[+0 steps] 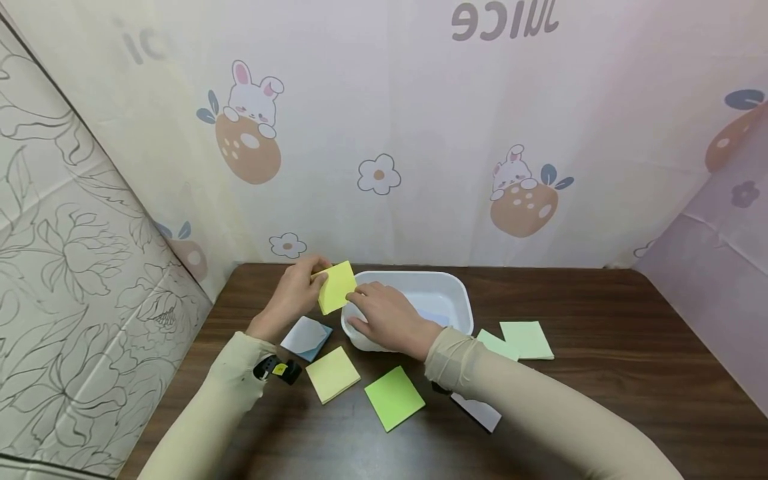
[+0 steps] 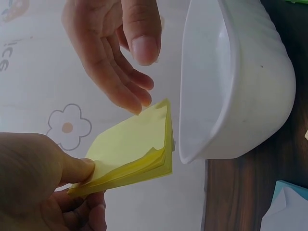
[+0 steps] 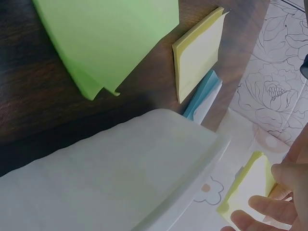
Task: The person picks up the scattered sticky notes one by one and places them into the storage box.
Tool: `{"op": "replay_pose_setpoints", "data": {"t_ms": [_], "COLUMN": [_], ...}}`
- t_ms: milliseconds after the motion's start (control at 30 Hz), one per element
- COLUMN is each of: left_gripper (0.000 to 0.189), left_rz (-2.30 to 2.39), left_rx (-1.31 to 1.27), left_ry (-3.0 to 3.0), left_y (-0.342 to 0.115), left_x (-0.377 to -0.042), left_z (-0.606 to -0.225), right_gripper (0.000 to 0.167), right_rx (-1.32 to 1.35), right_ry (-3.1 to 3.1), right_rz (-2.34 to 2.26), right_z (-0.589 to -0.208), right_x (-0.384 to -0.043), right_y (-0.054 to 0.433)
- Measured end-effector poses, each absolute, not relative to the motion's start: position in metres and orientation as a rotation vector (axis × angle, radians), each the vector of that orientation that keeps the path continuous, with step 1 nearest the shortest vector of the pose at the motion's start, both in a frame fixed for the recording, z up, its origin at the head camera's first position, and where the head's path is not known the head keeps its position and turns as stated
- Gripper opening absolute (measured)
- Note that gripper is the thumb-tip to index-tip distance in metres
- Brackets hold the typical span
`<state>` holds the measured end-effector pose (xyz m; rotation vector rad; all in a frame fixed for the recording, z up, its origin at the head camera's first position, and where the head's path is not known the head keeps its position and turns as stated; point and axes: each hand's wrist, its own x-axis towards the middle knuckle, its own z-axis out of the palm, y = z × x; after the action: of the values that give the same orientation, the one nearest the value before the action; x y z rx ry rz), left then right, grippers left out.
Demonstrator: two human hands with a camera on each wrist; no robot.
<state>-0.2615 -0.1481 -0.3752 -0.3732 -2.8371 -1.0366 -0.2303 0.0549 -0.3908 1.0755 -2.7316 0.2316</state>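
My left hand (image 1: 289,295) holds a bright yellow sticky-note pad (image 1: 339,288), tilted up beside the left rim of a white plastic basin (image 1: 463,300). In the left wrist view, the thumb lies on top of the pad (image 2: 130,139) and the fingers are beneath; several sheets spread slightly along one edge. My right hand (image 1: 389,319) is over the basin's left part, its fingers loosely bent near the pad's corner. The left wrist view shows a small gap between those fingers (image 2: 137,91) and the pad. A pale blue sheet (image 1: 435,318) lies inside the basin, partly hidden by the right hand.
On the dark wooden table (image 1: 624,373) lie a blue-and-white pad (image 1: 306,337), a pale yellow pad (image 1: 333,375) and a lime green pad (image 1: 395,399). Mint pads (image 1: 528,340) and a lavender pad (image 1: 481,411) lie near the right forearm, partly covered. A patterned curtain (image 1: 432,200) hangs behind.
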Motion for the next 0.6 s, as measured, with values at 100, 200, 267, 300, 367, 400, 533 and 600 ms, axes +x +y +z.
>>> {"op": "replay_pose_setpoints", "data": {"t_ms": [100,200,267,300,367,400,533,600], "left_gripper": [0.020,0.020,0.020,0.020,0.019,0.019,0.018,0.018], "left_rz": [-1.038,-1.038,-1.038,-1.036,-1.035,-1.035,-1.043,-1.047], "left_rx": [-0.366,-0.367,-0.373,-0.376,-0.381,-0.387,-0.401,-0.406], "left_ry": [-2.839,-2.839,-2.841,-2.842,-2.843,-2.843,-2.845,-2.845], "left_y": [-0.145,-0.142,-0.140,-0.139,-0.138,-0.137,-0.136,-0.135], "left_x": [-0.261,-0.261,-0.261,-0.261,-0.261,-0.261,-0.261,-0.261], "left_z": [-0.375,-0.375,-0.375,-0.375,-0.375,-0.375,-0.377,-0.378], "right_gripper": [0.040,0.040,0.040,0.040,0.040,0.040,0.040,0.040], "right_rx": [1.063,1.055,1.051,1.048,1.040,1.035,1.018,1.015], "right_ry": [-2.740,-2.740,-2.742,-2.743,-2.743,-2.744,-2.738,-2.738], "right_rz": [0.221,0.225,0.225,0.228,0.224,0.222,0.215,0.223], "right_z": [-0.390,-0.389,-0.388,-0.388,-0.387,-0.387,-0.385,-0.383], "right_x": [-0.232,-0.232,-0.233,-0.233,-0.234,-0.234,-0.236,-0.237], "right_y": [0.057,0.059,0.061,0.061,0.062,0.063,0.066,0.068]}}
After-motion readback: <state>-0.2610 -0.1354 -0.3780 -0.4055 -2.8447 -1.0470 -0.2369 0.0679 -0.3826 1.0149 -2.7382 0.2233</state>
